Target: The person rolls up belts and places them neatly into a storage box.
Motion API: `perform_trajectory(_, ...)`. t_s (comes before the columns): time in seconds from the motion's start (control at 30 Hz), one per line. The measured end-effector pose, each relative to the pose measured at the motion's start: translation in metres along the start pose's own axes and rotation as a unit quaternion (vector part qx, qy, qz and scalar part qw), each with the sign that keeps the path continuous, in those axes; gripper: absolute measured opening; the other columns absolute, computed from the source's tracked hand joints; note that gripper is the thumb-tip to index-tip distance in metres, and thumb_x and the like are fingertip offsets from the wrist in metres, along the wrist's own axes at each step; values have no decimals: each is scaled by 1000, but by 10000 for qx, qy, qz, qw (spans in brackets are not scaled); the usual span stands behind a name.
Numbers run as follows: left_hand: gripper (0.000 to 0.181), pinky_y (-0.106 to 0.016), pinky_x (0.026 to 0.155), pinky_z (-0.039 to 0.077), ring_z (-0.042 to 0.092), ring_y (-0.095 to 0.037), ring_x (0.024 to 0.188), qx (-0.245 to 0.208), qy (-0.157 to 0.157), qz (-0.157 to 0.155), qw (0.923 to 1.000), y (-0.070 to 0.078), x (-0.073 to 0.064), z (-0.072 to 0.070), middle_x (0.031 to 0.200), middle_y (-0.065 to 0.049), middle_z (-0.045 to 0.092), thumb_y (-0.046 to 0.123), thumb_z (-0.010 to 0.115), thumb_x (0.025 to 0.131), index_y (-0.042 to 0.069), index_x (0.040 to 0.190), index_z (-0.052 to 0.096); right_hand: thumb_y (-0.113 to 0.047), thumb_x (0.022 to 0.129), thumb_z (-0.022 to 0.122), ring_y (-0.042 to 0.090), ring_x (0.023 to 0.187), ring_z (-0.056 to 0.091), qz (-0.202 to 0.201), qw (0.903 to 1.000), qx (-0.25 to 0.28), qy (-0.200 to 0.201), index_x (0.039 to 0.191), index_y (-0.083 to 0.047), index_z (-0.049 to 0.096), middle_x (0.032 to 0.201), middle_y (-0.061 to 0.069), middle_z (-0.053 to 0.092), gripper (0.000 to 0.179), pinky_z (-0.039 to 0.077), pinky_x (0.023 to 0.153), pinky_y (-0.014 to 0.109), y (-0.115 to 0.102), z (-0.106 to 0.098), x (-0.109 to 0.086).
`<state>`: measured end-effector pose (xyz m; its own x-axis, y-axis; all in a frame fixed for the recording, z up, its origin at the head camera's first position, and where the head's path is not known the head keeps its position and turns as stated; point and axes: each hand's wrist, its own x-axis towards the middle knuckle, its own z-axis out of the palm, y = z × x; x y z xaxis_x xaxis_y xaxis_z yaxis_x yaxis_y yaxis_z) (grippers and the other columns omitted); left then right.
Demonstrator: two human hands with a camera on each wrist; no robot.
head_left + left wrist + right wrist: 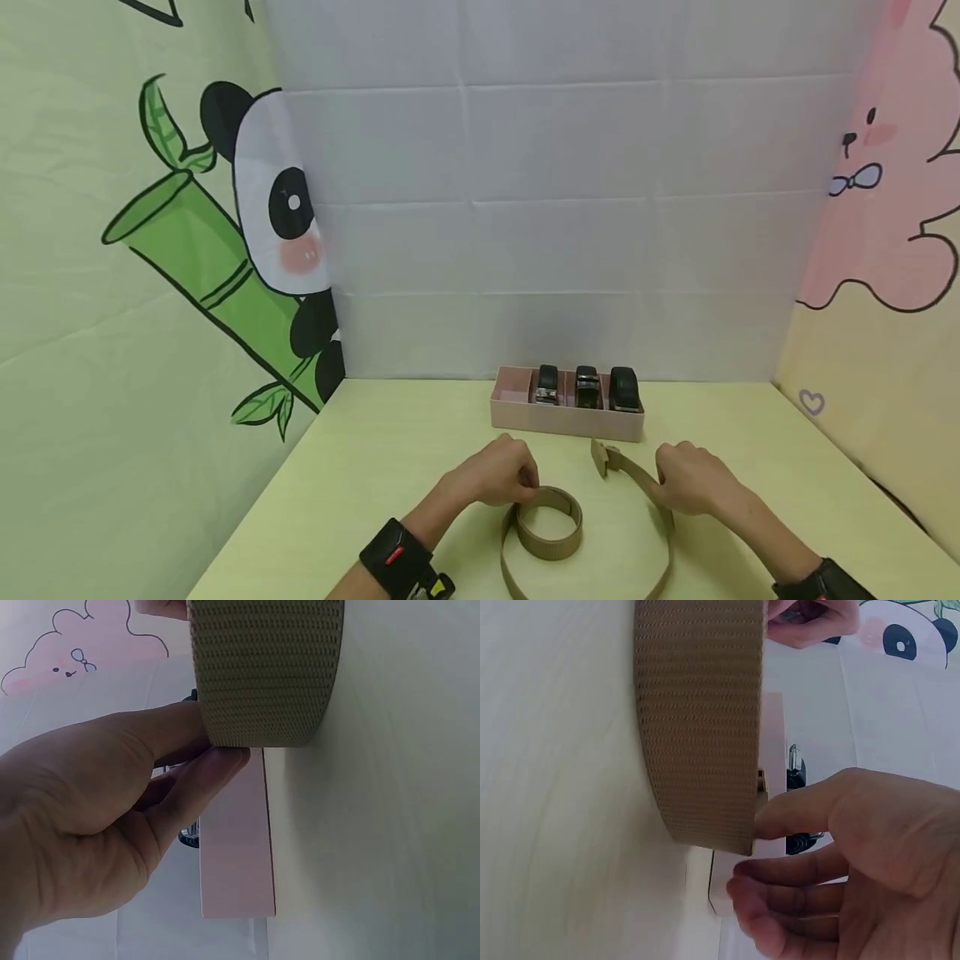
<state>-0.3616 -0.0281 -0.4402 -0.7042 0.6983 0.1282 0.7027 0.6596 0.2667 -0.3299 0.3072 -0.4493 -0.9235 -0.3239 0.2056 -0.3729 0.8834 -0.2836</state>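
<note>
A tan webbing belt [551, 546] stands on edge on the table, part of it wound into a loose coil. Its other stretch loops toward the person and back up on the right, ending in a tan buckle [599, 458]. My left hand [501, 471] pinches the coil's upper left edge between thumb and fingers, as the left wrist view shows close up. On the other side, my right hand [693, 479] holds the belt a short way from the buckle, thumb and curled index finger at the strap's edge [705, 750].
Behind the hands stands a pink divided box [566, 419]. Three black rolled belts [587, 387] sit in its compartments, and the left compartment shows its pink floor. A pale yellow table [390, 433] meets grey and cartoon-printed cloth walls at the back and sides.
</note>
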Motion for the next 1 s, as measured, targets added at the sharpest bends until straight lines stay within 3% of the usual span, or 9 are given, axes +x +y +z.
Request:
perform_trajectory(0.1,11,-10,64,50,60,8,66,40,43,-57,10000,0,-1,0,77,8,82,8,87,94,15,85,90,1,88,76,4,55,21,-272,9992,290,17,59,-23,39,56,-15,26,53,19,51,21,-6,0,0)
perform_trajectory(0.17,11,-10,64,50,60,8,66,87,58,-33,9999,1,-1,0,77,8,82,8,87,94,15,85,90,2,89,76,1,53,22,-493,9979,403,110,58,-24,40,55,-17,26,54,19,50,20,-11,4,5)
perform_trajectory(0.4,10,-9,64,50,61,10,66,238,86,88,9996,4,1,1,78,8,83,8,89,93,15,86,90,-2,94,80,0,56,39,-1163,9899,683,434,65,-16,65,60,-13,47,35,32,53,21,-43,30,44)
perform_trajectory(0.6,13,-9,60,47,56,9,62,263,88,68,9996,9,0,3,73,9,80,9,87,95,15,83,89,-8,101,80,-4,67,52,-1827,9763,1102,350,88,-10,84,76,-7,73,13,47,63,20,-70,43,64)
perform_trajectory(0.7,13,-10,60,47,56,8,62,273,70,-10,9996,9,-1,2,73,10,79,10,87,95,15,83,89,-14,100,83,-4,67,53,-1711,9800,1017,18,86,-12,83,76,-8,73,14,48,62,21,-72,31,56)
perform_trajectory(0.87,13,-11,61,48,57,6,63,193,60,-68,9998,9,-2,1,73,9,78,9,87,95,15,83,89,-18,94,87,5,54,46,-944,9883,677,-986,65,-16,70,59,-12,55,34,37,52,24,-69,6,31)
perform_trajectory(1.0,13,-11,61,49,57,6,64,188,45,-19,9998,8,-1,0,74,9,79,8,87,96,14,85,89,-17,91,89,10,55,60,-595,9833,640,-1597,71,-17,73,64,-7,66,26,46,54,27,-68,-2,19)
